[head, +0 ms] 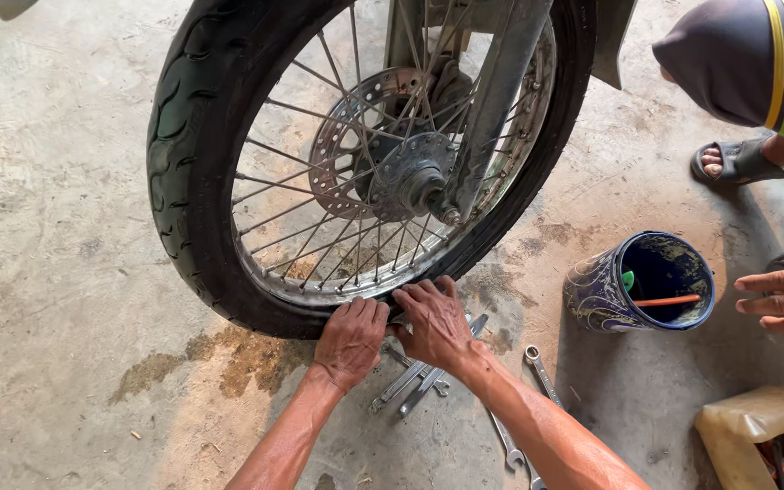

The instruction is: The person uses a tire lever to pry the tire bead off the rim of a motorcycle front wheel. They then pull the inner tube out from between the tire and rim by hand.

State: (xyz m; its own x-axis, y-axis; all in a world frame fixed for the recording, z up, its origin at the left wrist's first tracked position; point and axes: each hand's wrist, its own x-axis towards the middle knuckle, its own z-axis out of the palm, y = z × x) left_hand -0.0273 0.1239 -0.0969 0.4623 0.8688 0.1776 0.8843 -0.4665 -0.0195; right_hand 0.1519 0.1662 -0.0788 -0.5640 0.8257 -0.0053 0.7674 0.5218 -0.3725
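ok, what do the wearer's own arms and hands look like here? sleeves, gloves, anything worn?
Both forearms are bare in all that shows, with no sleeve in view. The left hand and right hand have no gloves, and no rings, watch or bands are visible. Lean, sinewy forearms. The fingers look grimy from the work. The striped dark garment at upper right belongs to another person.

The floor (65, 272) was bare grey concrete, rough and dusty, with brownish oil stains (229, 358) and darker damp patches. Daylight fell evenly across it, casting soft shadows. No walls or furniture showed.
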